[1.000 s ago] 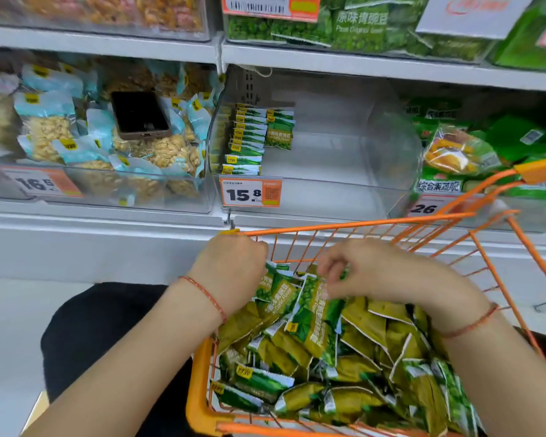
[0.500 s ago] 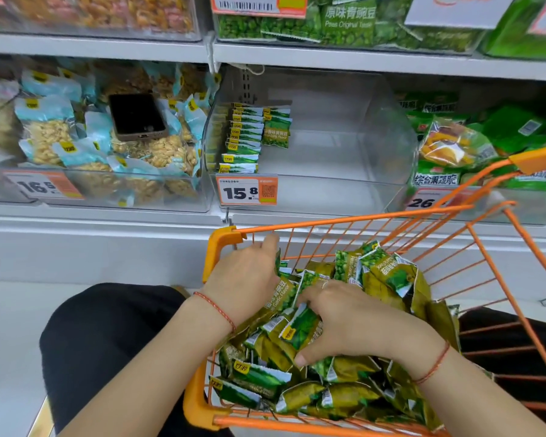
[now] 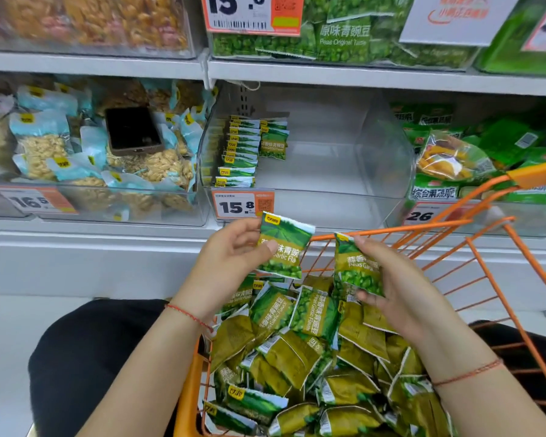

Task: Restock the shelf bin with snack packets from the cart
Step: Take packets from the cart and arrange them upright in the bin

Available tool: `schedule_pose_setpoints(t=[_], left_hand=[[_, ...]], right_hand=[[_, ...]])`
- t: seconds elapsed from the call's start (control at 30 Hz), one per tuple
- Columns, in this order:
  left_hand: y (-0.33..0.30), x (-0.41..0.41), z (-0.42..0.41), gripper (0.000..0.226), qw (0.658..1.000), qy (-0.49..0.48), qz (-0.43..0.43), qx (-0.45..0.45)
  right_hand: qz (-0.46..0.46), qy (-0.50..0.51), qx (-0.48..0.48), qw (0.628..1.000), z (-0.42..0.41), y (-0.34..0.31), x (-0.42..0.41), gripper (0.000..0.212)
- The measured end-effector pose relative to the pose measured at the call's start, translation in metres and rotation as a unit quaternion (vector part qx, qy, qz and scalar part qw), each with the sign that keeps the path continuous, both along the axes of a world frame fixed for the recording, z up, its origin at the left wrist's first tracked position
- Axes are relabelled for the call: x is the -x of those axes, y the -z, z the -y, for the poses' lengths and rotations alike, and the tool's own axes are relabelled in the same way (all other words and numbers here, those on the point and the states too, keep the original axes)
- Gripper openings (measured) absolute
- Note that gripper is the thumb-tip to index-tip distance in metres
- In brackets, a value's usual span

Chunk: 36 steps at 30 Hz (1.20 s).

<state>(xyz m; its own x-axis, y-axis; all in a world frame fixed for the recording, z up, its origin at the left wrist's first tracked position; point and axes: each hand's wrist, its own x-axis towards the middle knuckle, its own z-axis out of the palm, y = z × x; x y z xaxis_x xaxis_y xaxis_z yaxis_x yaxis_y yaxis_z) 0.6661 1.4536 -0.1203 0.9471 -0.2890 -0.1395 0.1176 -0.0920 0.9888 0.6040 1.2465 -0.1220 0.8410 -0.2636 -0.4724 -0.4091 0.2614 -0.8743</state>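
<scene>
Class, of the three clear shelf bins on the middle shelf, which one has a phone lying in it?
The left clear bin: a dark phone lies on its pale-blue nut packets.

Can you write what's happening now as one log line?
left hand: holds pea packet | right hand: holds pea packet | clear bin: mostly unfilled

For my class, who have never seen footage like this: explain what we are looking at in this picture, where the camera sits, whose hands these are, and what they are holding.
No machine here: a person wears a wide-angle camera on the head, looking forward and down, so you see their own arms. The left hand holds one green pea packet upright; the right hand grips another packet. Below lies an orange cart heaped with the same packets. Ahead is a clear shelf bin, with a few rows of packets stacked at its left side and a 15.8 price tag. A phone lies on the nut bags in the bin to the left.
</scene>
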Motion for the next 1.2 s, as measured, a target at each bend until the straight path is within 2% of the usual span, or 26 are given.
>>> schedule_pose_setpoints(t=[0.03,0.07,0.1,0.17,0.2,0.23,0.27,0.37,0.53,0.6,0.73,0.8,0.93,1.07,1.13,1.17,1.2], left_hand=[[-0.002,0.0,0.003,0.027,1.0,-0.01,-0.008,0.021],[-0.004,-0.001,0.005,0.028,0.999,-0.019,-0.016,0.035],[-0.005,-0.002,0.008,0.033,0.998,-0.023,-0.025,0.044],[-0.009,-0.001,0.015,0.044,0.998,-0.006,-0.042,0.053],[-0.01,0.0,0.019,0.044,0.997,0.014,-0.047,0.055],[-0.01,0.001,0.022,0.039,0.997,0.033,-0.05,0.054],[-0.011,0.002,0.026,0.033,0.996,0.048,-0.05,0.055],[-0.009,0.007,0.033,0.031,0.996,0.05,-0.052,0.043],[-0.004,0.014,0.038,0.043,0.996,0.056,-0.067,0.023],[-0.003,0.014,0.041,0.045,0.996,0.051,-0.067,0.021],[-0.002,0.016,0.044,0.023,0.999,0.036,-0.025,0.013],[-0.001,0.017,0.046,0.026,0.999,0.033,-0.002,0.0],[-0.002,0.018,0.049,0.031,0.998,0.01,0.044,-0.04],[-0.006,0.01,0.034,0.023,0.985,0.075,0.069,-0.14],[-0.009,0.001,0.022,0.019,0.954,0.149,0.11,-0.234],[-0.014,0.0,0.023,0.019,0.926,0.218,0.114,-0.286],[-0.001,0.002,0.016,0.024,0.873,0.301,0.123,-0.363]], right_hand=[[-0.001,0.016,-0.022,1.0,0.0,0.001,-0.001,0.018],[0.004,0.027,-0.03,0.999,0.0,0.002,-0.002,0.022],[0.013,0.034,-0.026,0.999,-0.001,0.003,-0.002,0.038],[0.032,0.038,-0.006,0.999,-0.002,0.003,-0.001,0.087],[0.046,0.039,0.005,0.998,-0.004,0.001,0.0,0.1],[0.056,0.035,0.007,0.998,-0.004,0.0,0.0,0.102],[0.063,0.024,0.003,0.998,-0.005,-0.001,0.0,0.094],[0.08,-0.01,-0.007,0.997,-0.008,-0.005,0.001,0.043],[0.098,0.019,0.01,0.995,-0.008,0.001,0.001,0.019],[0.081,0.023,0.003,0.996,-0.008,0.002,-0.001,0.023],[0.076,-0.004,-0.031,0.997,-0.011,0.001,-0.002,0.056],[0.084,-0.032,-0.039,0.995,-0.015,0.001,-0.001,0.064],[0.111,-0.063,0.018,0.992,-0.017,0.002,0.002,0.053],[0.133,-0.043,0.012,0.99,-0.013,0.001,0.002,0.049],[0.134,-0.013,0.007,0.991,-0.007,0.0,0.001,0.046],[0.136,-0.003,0.006,0.991,-0.005,-0.001,0.0,0.045],[0.139,0.004,0.001,0.99,-0.002,-0.002,0.0,0.045]])
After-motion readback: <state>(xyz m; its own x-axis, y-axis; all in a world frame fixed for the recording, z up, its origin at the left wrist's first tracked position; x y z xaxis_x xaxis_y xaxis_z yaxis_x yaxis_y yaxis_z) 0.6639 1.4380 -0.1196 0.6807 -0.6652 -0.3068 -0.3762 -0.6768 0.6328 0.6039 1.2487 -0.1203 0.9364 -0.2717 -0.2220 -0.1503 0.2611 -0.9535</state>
